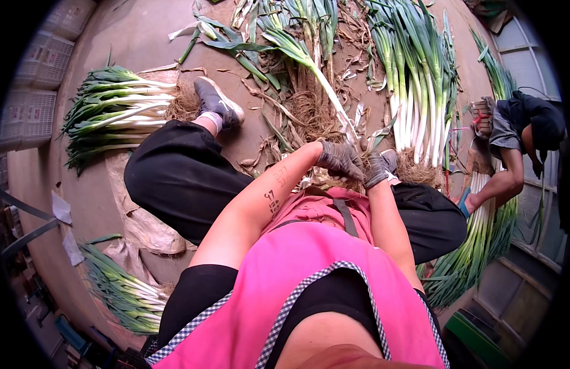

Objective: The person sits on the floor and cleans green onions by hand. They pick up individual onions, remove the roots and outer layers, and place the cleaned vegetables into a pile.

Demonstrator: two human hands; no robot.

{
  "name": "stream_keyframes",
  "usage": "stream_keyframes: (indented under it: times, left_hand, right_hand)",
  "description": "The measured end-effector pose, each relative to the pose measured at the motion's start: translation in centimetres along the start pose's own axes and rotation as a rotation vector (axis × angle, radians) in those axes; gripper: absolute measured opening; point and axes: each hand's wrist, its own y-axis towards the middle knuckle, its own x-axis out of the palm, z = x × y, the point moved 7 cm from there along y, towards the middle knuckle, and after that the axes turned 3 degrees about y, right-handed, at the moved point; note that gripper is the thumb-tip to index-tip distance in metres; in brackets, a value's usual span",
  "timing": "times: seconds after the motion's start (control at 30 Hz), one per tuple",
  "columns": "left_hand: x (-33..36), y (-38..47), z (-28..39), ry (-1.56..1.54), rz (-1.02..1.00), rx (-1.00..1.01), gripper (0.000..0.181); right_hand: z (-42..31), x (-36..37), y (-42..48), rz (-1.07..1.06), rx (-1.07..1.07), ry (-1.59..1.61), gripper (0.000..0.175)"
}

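A single long green onion (333,94) slants up and away from my lap, leaves at the far end and white shank towards me. Its lower end meets my right hand (376,169), in a grey work glove, which closes on it. Close against it is my left hand (341,159), also gloved, with fingers bent down beside the base; whether they pinch something is hidden. Loose peeled leaf strips (347,129) hang around the lower shank. Between my feet, more untrimmed onions with dry brown roots (308,113) lie among withered leaves.
White-shanked onions (414,110) lie in a bunch ahead to the right, and another bundle (123,108) rests on sacking at left. A third pile (128,290) is behind left. At right, a co-worker (520,133) bends near further onions (478,230). Plastic crates (38,69) stand far left.
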Motion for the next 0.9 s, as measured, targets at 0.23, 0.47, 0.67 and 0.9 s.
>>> stream_keyframes:
  times: [0.23, 0.47, 0.67, 0.9]
  left_hand:
    - [-13.1, -7.8, -7.0, -0.956, 0.733, 0.122, 0.091]
    - [-16.6, -7.2, -8.0, -1.562, 1.030, 0.701, 0.034]
    - [-16.3, -7.3, -7.9, -1.472, 1.248, 0.541, 0.029]
    - [-15.7, -8.5, -6.6, -1.315, 1.471, 0.535, 0.038]
  right_hand:
    - [0.8, 3.5, -3.5, -0.524, -0.161, 0.246, 0.026]
    - [0.2, -2.9, -2.2, -0.025, -0.530, -0.960, 0.027]
    - [-2.7, 3.2, -2.3, 0.410, -0.822, -1.491, 0.037]
    - [-3.2, 4.2, -0.8, 0.527, -1.033, -1.205, 0.031]
